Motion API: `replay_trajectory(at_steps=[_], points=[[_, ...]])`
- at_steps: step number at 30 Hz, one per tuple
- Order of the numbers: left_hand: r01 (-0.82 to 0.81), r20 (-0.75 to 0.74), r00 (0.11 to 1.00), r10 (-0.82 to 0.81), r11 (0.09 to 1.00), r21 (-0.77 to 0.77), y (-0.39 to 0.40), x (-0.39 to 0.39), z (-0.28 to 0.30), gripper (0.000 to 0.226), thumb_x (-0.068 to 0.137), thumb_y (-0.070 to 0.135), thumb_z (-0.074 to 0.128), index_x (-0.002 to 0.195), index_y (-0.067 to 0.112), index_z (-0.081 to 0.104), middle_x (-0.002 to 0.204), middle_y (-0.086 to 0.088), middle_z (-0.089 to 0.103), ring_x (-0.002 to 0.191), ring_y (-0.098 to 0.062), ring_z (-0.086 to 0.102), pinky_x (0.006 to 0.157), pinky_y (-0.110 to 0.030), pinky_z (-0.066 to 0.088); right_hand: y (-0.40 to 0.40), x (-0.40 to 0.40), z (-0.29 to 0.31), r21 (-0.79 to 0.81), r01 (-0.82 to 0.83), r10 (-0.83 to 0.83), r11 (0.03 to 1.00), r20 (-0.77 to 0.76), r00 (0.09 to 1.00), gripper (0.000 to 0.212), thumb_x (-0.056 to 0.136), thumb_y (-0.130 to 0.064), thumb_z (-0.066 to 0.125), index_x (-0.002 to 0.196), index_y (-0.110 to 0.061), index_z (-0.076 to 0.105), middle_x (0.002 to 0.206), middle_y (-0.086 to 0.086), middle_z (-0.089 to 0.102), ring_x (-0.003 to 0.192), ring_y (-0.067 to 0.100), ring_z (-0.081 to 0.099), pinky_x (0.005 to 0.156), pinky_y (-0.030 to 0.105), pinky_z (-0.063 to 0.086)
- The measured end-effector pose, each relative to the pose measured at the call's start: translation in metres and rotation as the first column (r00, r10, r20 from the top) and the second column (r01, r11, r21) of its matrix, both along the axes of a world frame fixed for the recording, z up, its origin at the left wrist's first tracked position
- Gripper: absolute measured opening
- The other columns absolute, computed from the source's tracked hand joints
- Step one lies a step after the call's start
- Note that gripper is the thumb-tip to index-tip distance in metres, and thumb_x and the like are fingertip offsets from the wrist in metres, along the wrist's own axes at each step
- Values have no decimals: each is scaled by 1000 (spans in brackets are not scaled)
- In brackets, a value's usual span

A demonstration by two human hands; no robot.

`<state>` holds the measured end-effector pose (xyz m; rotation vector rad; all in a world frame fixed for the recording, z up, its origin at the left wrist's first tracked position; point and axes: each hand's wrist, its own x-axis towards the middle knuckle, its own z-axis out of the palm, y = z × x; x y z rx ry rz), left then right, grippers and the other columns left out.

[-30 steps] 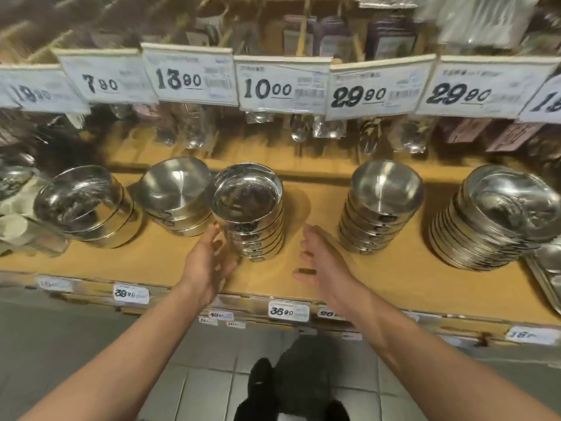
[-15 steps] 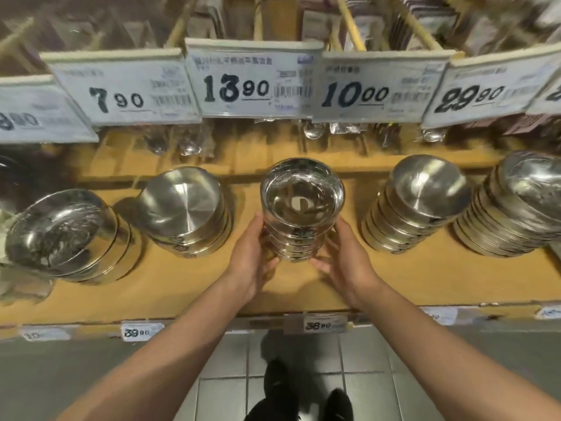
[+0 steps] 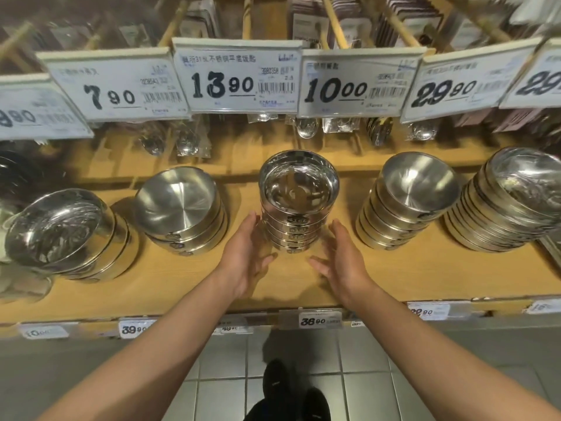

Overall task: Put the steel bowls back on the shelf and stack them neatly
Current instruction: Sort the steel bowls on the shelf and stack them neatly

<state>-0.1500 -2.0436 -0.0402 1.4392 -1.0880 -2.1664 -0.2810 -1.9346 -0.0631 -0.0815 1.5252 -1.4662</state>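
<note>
A stack of steel bowls (image 3: 299,205) is standing upright in the middle of the wooden shelf (image 3: 394,278), between a shorter, leaning stack (image 3: 182,211) on its left and a taller, tilted stack (image 3: 406,202) on its right. The left hand (image 3: 247,262) is flanking the middle stack with its grip spread, fingertips touching the stack's side. The right hand (image 3: 341,262) is hovering just beside the stack, grip likewise spread, pinching nothing. Price tags (image 3: 236,77) are hanging above.

At frame centre, open left hand (image 3: 247,253) and right hand (image 3: 340,256) are flanking the bowl stack (image 3: 296,205) sitting on the shelf (image 3: 409,275).
</note>
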Motion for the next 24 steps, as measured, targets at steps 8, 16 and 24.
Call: replay_trajectory(at_steps=[8,16,24], points=[[-165,140,975,175,983,-80,37,93,-3,31,106,25,44,89,14,67,70,4,74,62,-6,72,60,-25,58,56,36,-24,120,-255,264,959,-63,962,25,105,-33,51,117,-17,67,111,4,74,97,12,73,70,20,55],[-387,140,903,406,911,-143,3,159,2,24,105,24,46,116,12,65,91,0,73,76,-11,72,63,-25,58,5,68,1,65,-459,464,886,-79,883,34,104,-38,47,131,-18,53,121,0,65,106,11,65,81,25,54],[-327,34,940,340,925,-191,-74,149,-3,30,109,32,36,119,36,64,100,20,74,90,-2,71,81,-30,54,-92,109,28,-79,-344,338,936,-76,938,59,104,-51,38,158,-30,25,164,-6,27,148,23,31,111,51,37]])
